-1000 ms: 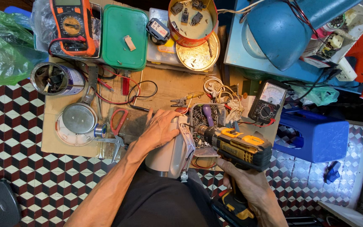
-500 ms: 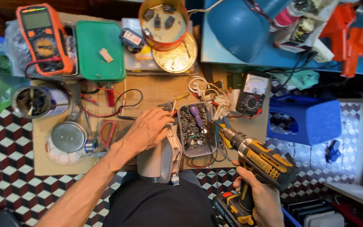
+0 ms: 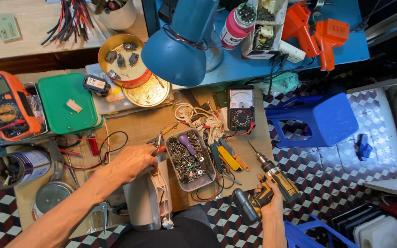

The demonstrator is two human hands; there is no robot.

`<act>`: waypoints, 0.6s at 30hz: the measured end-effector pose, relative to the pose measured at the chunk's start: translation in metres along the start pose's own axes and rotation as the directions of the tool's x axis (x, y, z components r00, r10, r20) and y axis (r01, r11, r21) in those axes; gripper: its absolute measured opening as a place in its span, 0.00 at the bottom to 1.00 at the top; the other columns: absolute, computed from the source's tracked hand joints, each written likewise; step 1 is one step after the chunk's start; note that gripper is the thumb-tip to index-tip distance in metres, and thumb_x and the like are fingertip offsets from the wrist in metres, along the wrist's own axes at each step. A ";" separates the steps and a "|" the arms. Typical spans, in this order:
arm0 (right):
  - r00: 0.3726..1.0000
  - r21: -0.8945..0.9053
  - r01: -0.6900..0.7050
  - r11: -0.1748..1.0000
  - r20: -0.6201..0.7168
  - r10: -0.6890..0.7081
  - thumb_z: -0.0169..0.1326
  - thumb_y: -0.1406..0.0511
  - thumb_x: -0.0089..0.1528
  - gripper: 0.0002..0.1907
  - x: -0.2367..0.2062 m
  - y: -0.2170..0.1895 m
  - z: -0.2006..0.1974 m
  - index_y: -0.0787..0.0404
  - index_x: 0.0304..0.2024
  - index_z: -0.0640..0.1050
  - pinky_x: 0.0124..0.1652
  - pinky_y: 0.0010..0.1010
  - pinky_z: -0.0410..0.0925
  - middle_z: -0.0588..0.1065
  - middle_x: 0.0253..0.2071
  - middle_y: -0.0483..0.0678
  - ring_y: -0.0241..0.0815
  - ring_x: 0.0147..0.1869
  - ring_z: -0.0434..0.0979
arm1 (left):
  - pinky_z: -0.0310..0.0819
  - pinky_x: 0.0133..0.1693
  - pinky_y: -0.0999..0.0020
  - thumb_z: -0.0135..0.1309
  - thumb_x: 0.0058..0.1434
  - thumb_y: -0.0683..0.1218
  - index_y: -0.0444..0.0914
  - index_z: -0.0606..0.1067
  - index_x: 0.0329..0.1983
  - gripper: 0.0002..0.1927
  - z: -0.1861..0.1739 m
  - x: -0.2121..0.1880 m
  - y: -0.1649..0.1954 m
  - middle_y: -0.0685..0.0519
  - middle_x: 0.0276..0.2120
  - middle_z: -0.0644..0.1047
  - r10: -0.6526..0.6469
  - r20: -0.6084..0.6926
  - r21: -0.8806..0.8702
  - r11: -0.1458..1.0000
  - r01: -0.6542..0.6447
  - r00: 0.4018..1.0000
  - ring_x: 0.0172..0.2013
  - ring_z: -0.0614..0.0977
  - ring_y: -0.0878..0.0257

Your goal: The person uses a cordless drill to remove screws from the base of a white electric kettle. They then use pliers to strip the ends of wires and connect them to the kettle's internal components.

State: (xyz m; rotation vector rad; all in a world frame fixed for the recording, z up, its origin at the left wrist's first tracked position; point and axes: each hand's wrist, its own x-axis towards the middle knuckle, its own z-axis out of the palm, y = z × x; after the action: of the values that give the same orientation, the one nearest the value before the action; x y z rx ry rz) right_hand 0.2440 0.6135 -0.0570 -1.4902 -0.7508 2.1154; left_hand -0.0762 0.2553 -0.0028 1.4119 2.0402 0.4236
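A pale grey appliance housing (image 3: 145, 202) stands upright at the near edge of the cardboard-covered counter (image 3: 134, 128), just in front of the person's lap. The left hand (image 3: 132, 161) rests on its top, fingers (image 3: 149, 152) curled together over the upper edge, pressing down to steady it. The right hand (image 3: 268, 202) is off to the right, over the floor, fingers wrapped tight around the grip of a yellow and black cordless drill (image 3: 266, 188), its bit pointing away and to the left.

Risks, as a judgement: the housing is tall and sits right at the counter's edge, so a push could tip it into the lap. The drill bit hovers near loose red and black wires (image 3: 95, 151); spinning, it could snag them. Just right of the housing, touching or nearly so, a metal tray of screws (image 3: 190, 160) could be knocked and spilled.

Farther out, an orange multimeter (image 3: 4, 106) and a green lid (image 3: 67, 103) lie far left, a round gold tin (image 3: 122, 59) of small parts beyond. An analog meter (image 3: 241, 108) sits right of centre, under a blue desk lamp (image 3: 180, 43). An orange soldering gun (image 3: 318, 30) lies on a blue shelf. The floor (image 3: 341, 160) is chequered tile, with a blue plastic stool (image 3: 318, 120) at right.
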 end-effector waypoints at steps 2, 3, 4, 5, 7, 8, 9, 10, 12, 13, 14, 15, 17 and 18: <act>0.998 0.107 -0.030 0.994 0.053 0.024 0.53 0.67 0.59 0.21 0.029 -0.001 0.005 0.61 0.56 0.72 0.34 0.28 0.71 0.79 0.48 0.59 0.40 0.34 0.73 | 0.74 0.40 0.55 0.56 0.52 0.41 0.46 0.82 0.32 0.08 0.001 0.004 0.001 0.54 0.39 0.76 0.002 0.018 -0.004 1.000 -0.002 1.000 0.47 0.77 0.52; 0.997 0.124 -0.031 0.992 0.080 0.021 0.54 0.67 0.60 0.21 0.040 0.000 0.009 0.62 0.57 0.72 0.35 0.29 0.72 0.79 0.49 0.58 0.40 0.35 0.74 | 0.74 0.40 0.55 0.56 0.53 0.41 0.45 0.81 0.33 0.07 0.001 0.006 0.001 0.53 0.39 0.75 0.009 0.022 0.031 0.999 -0.009 1.000 0.47 0.77 0.53; 0.994 0.141 -0.030 0.990 0.105 0.016 0.54 0.66 0.60 0.22 0.050 0.000 0.015 0.62 0.57 0.72 0.36 0.29 0.72 0.78 0.49 0.58 0.41 0.36 0.74 | 0.74 0.40 0.56 0.56 0.54 0.41 0.44 0.79 0.34 0.06 0.001 0.008 0.002 0.53 0.39 0.75 0.017 0.027 0.065 0.998 -0.019 0.999 0.47 0.77 0.53; 0.991 0.156 -0.031 0.987 0.130 0.011 0.55 0.66 0.60 0.22 0.056 0.001 0.019 0.62 0.57 0.72 0.38 0.30 0.72 0.78 0.50 0.57 0.41 0.37 0.74 | 0.74 0.40 0.56 0.55 0.55 0.41 0.43 0.78 0.35 0.06 0.001 0.009 0.004 0.52 0.38 0.74 0.024 0.031 0.096 0.995 -0.027 0.999 0.47 0.77 0.53; 0.981 0.175 -0.182 0.968 0.095 0.168 0.56 0.62 0.63 0.20 0.064 0.005 0.030 0.67 0.54 0.71 0.40 0.31 0.73 0.75 0.46 0.57 0.46 0.41 0.77 | 0.74 0.41 0.57 0.55 0.54 0.40 0.40 0.75 0.35 0.06 0.000 0.011 0.006 0.50 0.39 0.73 0.080 -0.018 0.122 0.990 -0.077 0.997 0.46 0.77 0.52; 0.965 0.181 -0.260 0.948 0.083 0.249 0.57 0.61 0.64 0.21 0.068 0.009 0.037 0.69 0.52 0.70 0.41 0.32 0.74 0.74 0.44 0.57 0.48 0.42 0.78 | 0.74 0.41 0.57 0.55 0.54 0.40 0.39 0.74 0.36 0.07 -0.001 0.009 0.007 0.49 0.40 0.73 0.103 -0.045 0.135 0.986 -0.096 0.994 0.46 0.77 0.51; 0.959 0.079 -0.281 0.956 0.049 0.278 0.58 0.61 0.62 0.21 0.071 0.015 0.044 0.69 0.52 0.71 0.41 0.34 0.75 0.75 0.43 0.56 0.49 0.43 0.78 | 0.74 0.41 0.56 0.56 0.56 0.41 0.38 0.73 0.36 0.06 -0.003 0.006 0.007 0.49 0.39 0.74 0.074 -0.078 0.085 0.994 -0.067 0.994 0.45 0.77 0.51; 0.954 -0.026 -0.298 0.954 0.010 0.299 0.58 0.61 0.61 0.22 0.072 0.020 0.048 0.68 0.52 0.72 0.42 0.36 0.75 0.75 0.43 0.55 0.49 0.43 0.79 | 0.74 0.41 0.56 0.57 0.57 0.42 0.38 0.73 0.36 0.06 -0.004 0.002 0.008 0.49 0.38 0.74 0.045 -0.113 0.031 0.999 -0.042 0.993 0.44 0.77 0.50; 0.947 -0.289 -0.321 0.902 -0.118 0.299 0.60 0.59 0.58 0.25 0.076 0.024 0.053 0.66 0.52 0.73 0.42 0.39 0.74 0.76 0.44 0.54 0.49 0.44 0.79 | 0.74 0.41 0.57 0.58 0.60 0.44 0.37 0.74 0.37 0.07 -0.001 0.000 0.010 0.49 0.38 0.75 -0.067 -0.195 -0.116 0.992 0.045 0.979 0.43 0.79 0.51; 0.942 -0.435 -0.333 0.837 -0.201 0.270 0.62 0.56 0.57 0.27 0.077 0.024 0.051 0.66 0.53 0.74 0.41 0.40 0.71 0.77 0.44 0.54 0.49 0.44 0.79 | 0.74 0.41 0.59 0.59 0.61 0.45 0.36 0.75 0.38 0.08 0.001 -0.001 0.011 0.50 0.38 0.76 -0.152 -0.232 -0.207 0.973 0.104 0.961 0.43 0.79 0.52; 0.934 -0.567 -0.349 0.746 -0.274 0.228 0.64 0.54 0.57 0.30 0.078 0.025 0.051 0.66 0.54 0.74 0.41 0.41 0.69 0.77 0.45 0.54 0.48 0.45 0.78 | 0.74 0.42 0.61 0.59 0.61 0.45 0.36 0.76 0.39 0.08 0.004 -0.002 0.012 0.50 0.39 0.77 -0.240 -0.261 -0.296 0.942 0.159 0.935 0.43 0.80 0.53; 0.935 -0.693 -0.349 0.630 -0.303 0.185 0.64 0.52 0.57 0.33 0.078 0.027 0.050 0.69 0.54 0.75 0.42 0.42 0.72 0.78 0.44 0.58 0.52 0.45 0.80 | 0.75 0.43 0.63 0.59 0.63 0.45 0.35 0.77 0.41 0.09 0.009 -0.001 0.014 0.50 0.39 0.78 -0.356 -0.301 -0.493 0.852 0.175 0.885 0.43 0.81 0.55; 0.944 -0.880 -0.329 0.343 -0.319 0.086 0.65 0.47 0.58 0.40 0.076 0.026 0.045 0.76 0.54 0.76 0.46 0.46 0.77 0.80 0.44 0.65 0.58 0.46 0.83 | 0.76 0.44 0.66 0.58 0.65 0.45 0.33 0.80 0.45 0.11 0.017 0.001 0.016 0.51 0.40 0.81 -0.589 -0.308 -0.809 0.575 0.120 0.747 0.42 0.82 0.60; 0.959 -0.941 -0.281 0.190 -0.285 0.007 0.64 0.47 0.58 0.37 0.071 0.026 0.046 0.74 0.54 0.77 0.46 0.45 0.76 0.80 0.45 0.64 0.57 0.47 0.83 | 0.76 0.45 0.68 0.58 0.66 0.46 0.32 0.80 0.47 0.13 0.020 0.001 0.017 0.51 0.40 0.81 -0.647 -0.265 -0.902 0.429 0.054 0.715 0.41 0.81 0.62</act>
State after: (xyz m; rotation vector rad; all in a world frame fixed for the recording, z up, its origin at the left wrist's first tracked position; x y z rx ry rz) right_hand 0.1765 0.6306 -0.1111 -2.4124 -2.2450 1.3734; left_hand -0.0509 0.2607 -0.0086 0.1359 1.9687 1.5797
